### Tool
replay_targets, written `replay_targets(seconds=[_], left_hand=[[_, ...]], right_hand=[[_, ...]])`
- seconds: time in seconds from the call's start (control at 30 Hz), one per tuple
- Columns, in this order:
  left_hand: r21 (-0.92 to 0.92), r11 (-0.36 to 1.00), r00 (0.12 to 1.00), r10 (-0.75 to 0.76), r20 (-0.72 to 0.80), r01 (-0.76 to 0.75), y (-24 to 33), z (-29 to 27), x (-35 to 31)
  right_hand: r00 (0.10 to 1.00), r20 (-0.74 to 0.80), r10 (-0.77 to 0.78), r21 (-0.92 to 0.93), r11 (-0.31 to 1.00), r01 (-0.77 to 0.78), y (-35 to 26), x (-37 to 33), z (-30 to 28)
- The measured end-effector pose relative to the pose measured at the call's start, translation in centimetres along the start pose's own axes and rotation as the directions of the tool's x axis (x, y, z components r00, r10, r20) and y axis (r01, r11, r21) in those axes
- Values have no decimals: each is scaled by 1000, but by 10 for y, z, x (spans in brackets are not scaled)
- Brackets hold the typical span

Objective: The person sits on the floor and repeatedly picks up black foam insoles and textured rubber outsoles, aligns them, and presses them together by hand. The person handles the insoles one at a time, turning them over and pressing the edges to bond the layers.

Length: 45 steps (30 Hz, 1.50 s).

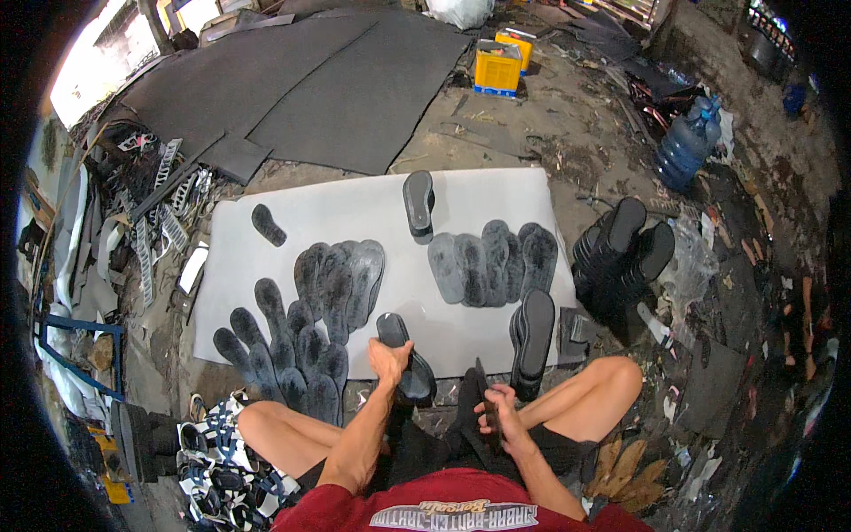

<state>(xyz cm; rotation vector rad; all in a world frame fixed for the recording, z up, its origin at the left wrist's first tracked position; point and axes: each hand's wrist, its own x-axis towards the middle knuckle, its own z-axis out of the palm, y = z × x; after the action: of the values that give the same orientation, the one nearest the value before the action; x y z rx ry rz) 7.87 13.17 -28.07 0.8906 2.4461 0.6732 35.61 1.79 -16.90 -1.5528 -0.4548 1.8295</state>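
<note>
My left hand (pixel 390 362) is closed around a black shoe sole (pixel 417 381) at the near edge of the white sheet, with the sole's far end showing past my fingers. My right hand (pixel 503 415) grips a thin dark flat piece (pixel 480 379), seen nearly edge-on above my lap; its exact kind cannot be made out. Just beyond my right knee stands a stack of thick black soles (pixel 534 332). Flat dark soles (pixel 332 284) lie overlapped in a fan at the left, and another row (pixel 496 262) lies at the right. A thicker sole (pixel 418 202) sits at the far edge.
White sheet (pixel 403 275) covers the ground before my crossed legs. Black sandals (pixel 620 239) are piled at right, near blue water bottles (pixel 687 146). Strap pieces (pixel 226 470) heap by my left knee. Large dark sheets (pixel 292 89) and yellow crates (pixel 498 66) lie beyond.
</note>
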Motion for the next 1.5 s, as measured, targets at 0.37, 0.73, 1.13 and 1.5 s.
replay_targets(seconds=[0.37, 0.73, 1.13, 1.5], left_hand=[[16, 999, 999, 33, 31, -33, 8, -39, 9], [-972, -53, 868, 463, 178, 227, 19, -178, -55], [-737, -397, 730, 656, 189, 547, 92, -220, -114], [-741, -497, 749, 663, 11, 452, 98, -220, -117]], right_hand=[[958, 253, -134, 373, 927, 31, -45, 22, -3], [932, 357, -64, 510, 849, -138, -61, 24, 35], [643, 630, -436, 466, 874, 136, -125, -82, 118], [646, 393, -654, -113, 663, 740, -134, -118, 120]])
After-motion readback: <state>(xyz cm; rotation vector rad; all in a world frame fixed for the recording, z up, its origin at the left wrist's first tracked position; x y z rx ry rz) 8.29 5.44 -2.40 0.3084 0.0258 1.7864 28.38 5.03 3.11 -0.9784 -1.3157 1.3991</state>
